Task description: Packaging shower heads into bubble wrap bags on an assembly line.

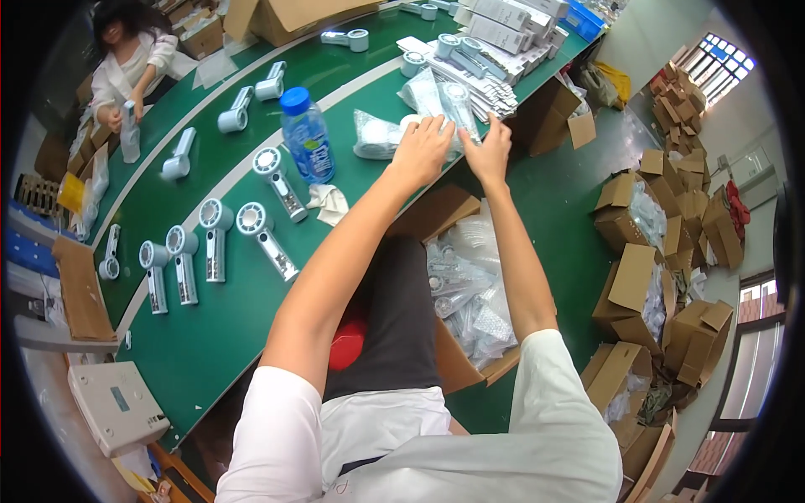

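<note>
Both my hands are at the table's right edge, over handheld fans in clear bags. My right hand (489, 155) has thumb and fingers closed round the lower end of a pale blue handheld fan (458, 99) in a clear plastic bag. Bent over the near side of the same bagged fan, my left hand (422, 151) has its fingers curled; its fingertips are partly hidden. Against my left hand lies another bagged fan (377, 134), with a further clear bag (422, 90) just beyond. Flat white and grey strips (490, 96) are stacked past my right hand.
Several unbagged fans (268, 163) stand or lie on the green table (226, 327). A blue-capped bottle (308, 138) stands near my left forearm. Below my arms is a carton (459, 356) of bagged fans. White boxes (503, 33) are piled far right. A co-worker (134, 63) holds a bag opposite.
</note>
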`<state>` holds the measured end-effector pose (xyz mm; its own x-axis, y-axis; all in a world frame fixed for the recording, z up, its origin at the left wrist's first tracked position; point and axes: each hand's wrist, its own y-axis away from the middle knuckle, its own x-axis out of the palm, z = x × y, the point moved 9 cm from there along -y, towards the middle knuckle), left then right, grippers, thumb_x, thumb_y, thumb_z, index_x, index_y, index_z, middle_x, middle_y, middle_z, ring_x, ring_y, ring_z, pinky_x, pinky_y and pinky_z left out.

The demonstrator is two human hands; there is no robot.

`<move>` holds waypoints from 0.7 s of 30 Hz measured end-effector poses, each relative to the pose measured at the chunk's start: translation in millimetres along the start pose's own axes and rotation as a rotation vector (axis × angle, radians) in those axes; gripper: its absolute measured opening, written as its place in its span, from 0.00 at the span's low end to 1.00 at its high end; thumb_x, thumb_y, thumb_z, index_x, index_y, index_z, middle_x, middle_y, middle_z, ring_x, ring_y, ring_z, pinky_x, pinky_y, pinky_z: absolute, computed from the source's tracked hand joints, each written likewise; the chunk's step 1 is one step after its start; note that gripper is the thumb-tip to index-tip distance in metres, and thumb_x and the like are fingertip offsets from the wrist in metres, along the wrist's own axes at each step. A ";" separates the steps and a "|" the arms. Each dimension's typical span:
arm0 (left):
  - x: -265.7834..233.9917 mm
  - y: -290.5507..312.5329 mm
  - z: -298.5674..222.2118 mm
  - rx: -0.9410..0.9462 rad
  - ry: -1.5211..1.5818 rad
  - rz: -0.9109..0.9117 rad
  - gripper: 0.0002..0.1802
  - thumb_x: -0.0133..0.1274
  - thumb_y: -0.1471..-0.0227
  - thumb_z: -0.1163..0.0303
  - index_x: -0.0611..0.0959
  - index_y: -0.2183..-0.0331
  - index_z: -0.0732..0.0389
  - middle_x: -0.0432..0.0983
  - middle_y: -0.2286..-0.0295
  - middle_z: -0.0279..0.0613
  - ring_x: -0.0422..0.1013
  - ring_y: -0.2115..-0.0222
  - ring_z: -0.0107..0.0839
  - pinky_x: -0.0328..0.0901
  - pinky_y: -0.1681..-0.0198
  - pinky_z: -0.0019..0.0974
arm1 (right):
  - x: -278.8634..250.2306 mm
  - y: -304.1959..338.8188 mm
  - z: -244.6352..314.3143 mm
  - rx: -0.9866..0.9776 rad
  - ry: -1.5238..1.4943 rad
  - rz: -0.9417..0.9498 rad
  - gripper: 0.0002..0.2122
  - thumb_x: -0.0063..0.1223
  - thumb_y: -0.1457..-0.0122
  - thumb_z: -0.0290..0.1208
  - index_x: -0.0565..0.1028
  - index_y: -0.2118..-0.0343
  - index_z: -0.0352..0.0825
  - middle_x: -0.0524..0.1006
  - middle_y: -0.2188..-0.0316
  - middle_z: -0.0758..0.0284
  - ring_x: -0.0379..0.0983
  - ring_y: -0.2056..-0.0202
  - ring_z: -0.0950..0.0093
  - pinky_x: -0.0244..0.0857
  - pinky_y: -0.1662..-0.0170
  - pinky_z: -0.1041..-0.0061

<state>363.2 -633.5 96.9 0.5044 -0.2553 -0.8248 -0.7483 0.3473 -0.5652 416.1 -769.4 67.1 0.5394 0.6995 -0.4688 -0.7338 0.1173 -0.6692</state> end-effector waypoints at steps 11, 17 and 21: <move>-4.0 -14.3 9.5 -0.045 0.316 -0.039 0.03 0.54 0.53 0.78 0.76 0.73 0.65 0.70 0.69 0.50 0.70 0.72 0.48 0.66 0.66 0.46 | -13.6 -27.6 -27.4 0.057 0.059 0.146 0.09 0.58 0.46 0.30 0.80 0.67 0.29 0.80 0.75 0.54 0.75 0.76 0.57 0.69 0.68 0.63; -94.2 -35.5 49.0 -0.241 0.712 -0.447 0.05 0.57 0.59 0.83 0.79 0.74 0.68 0.70 0.72 0.46 0.68 0.76 0.41 0.67 0.69 0.40 | -38.6 -100.5 -15.3 -0.005 0.037 0.062 0.12 0.60 0.43 0.37 0.82 0.62 0.34 0.82 0.74 0.61 0.72 0.78 0.69 0.67 0.71 0.69; -134.1 -41.8 38.5 -0.187 0.830 -0.416 0.22 0.63 0.67 0.82 0.83 0.62 0.62 0.72 0.69 0.46 0.72 0.68 0.39 0.70 0.61 0.38 | -36.5 -142.7 45.9 -0.230 -0.145 0.370 0.11 0.57 0.43 0.30 0.81 0.59 0.32 0.81 0.72 0.68 0.71 0.73 0.77 0.67 0.66 0.79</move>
<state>343.4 -579.0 230.5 0.3326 -0.9113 -0.2427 -0.6707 -0.0477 -0.7402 482.2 -779.3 206.2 0.1829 0.7586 -0.6254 -0.7465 -0.3067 -0.5904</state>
